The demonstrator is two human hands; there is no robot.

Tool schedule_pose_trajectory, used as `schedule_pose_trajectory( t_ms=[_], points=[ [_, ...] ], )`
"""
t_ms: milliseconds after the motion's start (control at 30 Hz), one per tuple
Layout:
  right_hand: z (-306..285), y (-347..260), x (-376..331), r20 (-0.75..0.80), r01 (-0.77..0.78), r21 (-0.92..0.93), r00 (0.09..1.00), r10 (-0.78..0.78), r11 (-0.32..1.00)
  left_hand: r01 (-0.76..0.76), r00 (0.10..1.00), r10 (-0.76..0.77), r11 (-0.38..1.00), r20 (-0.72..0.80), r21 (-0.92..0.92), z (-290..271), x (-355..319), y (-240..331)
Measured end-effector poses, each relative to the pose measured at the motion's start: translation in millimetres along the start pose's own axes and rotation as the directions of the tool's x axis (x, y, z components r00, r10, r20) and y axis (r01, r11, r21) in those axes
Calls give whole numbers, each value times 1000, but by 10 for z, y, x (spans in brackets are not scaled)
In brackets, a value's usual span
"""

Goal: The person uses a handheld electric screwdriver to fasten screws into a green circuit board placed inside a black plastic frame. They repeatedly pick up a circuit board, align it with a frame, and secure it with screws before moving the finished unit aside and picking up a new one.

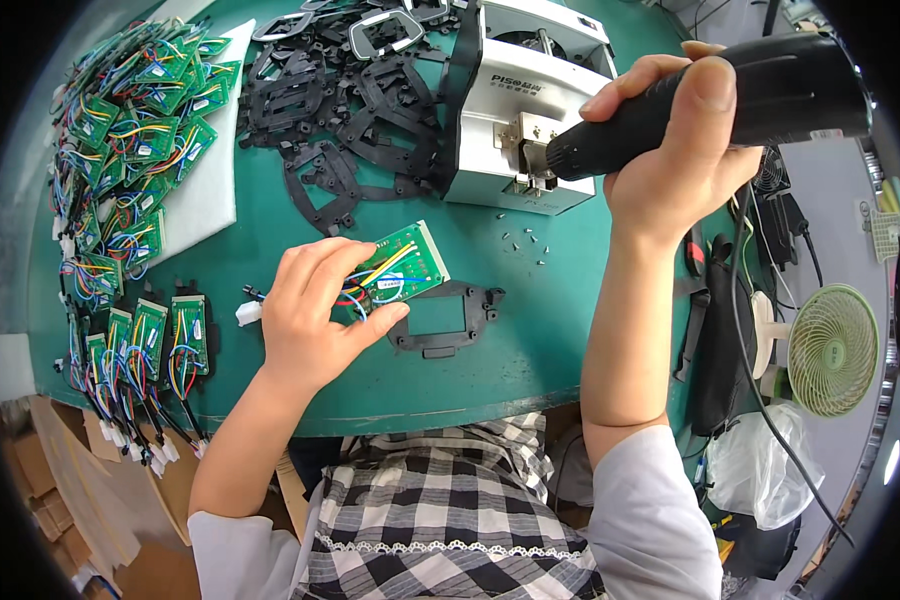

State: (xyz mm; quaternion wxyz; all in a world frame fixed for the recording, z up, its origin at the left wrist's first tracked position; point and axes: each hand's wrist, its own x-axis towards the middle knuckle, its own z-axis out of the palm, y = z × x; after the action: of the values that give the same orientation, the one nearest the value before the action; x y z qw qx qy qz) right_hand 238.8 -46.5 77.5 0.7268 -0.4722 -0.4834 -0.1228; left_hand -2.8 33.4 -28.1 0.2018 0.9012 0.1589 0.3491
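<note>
My left hand pinches a green circuit board with coloured wires, and a white plug hangs beside the wrist. The board is tilted over a black plastic frame that lies flat on the green table. In my right hand is a black electric screwdriver, fingers wrapped round its body. Its tip reaches the metal outlet on the front of a white screw feeder; the bit's very end is hidden there. Several small screws are scattered below the feeder.
Wired circuit boards are heaped on a white foam sheet at the far left. More boards stand in a row at the near left edge. Black plastic frames pile up at the back. A green fan and a cable are at right.
</note>
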Motion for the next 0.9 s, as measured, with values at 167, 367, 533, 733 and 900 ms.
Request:
schedule_pose_trajectory(
  t_ms=[167, 367, 533, 733, 900],
  points=[
    [65, -2, -66, -28, -13, -11, 1000, 13, 1000, 40, 999, -40, 999, 5, -14, 14, -7, 10],
    [-49, -121, -126, 32, -126, -20, 991, 126, 992, 8, 998, -8, 1000, 55, -11, 15, -9, 30],
    [-202, -204, -184, -65, -237, 62, 968, 241, 970, -138, 959, 133, 990, 250, 0, 111, -73, 177],
    [-236, -267, -367, -80, -371, 403, 896, 436, 837, -80, 961, 95, 994, 259, -69, 102, 174, 298],
    [-151, -308, -474, 13, -376, 601, 887, 461, 706, -42, 983, 81, 973, 167, -225, 257, 358, 387]
  ],
)
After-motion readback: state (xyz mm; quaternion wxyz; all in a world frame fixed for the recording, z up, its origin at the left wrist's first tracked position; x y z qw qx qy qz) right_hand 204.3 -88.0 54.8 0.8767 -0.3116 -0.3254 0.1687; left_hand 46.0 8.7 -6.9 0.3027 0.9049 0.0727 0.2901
